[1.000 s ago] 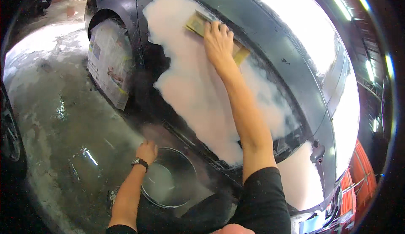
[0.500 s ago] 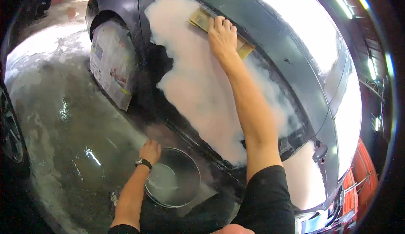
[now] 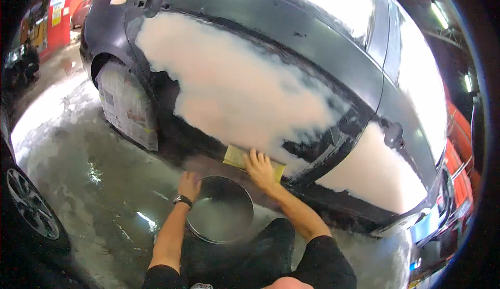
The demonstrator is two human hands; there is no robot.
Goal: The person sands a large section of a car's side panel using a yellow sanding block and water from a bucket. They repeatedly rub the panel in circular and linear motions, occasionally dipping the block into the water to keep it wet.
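Down low, the right hand [image 3: 259, 170] grasps a yellow sanding block [image 3: 235, 156] against the car door [image 3: 312, 54], near its lower edge, by a pale patch [image 3: 229, 83]. Over at the round bucket [image 3: 224, 187], the left hand [image 3: 189, 185] sits beside the rim; I can't tell whether it grips.

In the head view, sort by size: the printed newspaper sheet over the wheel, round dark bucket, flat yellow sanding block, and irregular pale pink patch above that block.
1. Pale pink patch
2. Newspaper sheet and dark bucket: too alike to rank
3. Yellow sanding block, partly covered by the right hand
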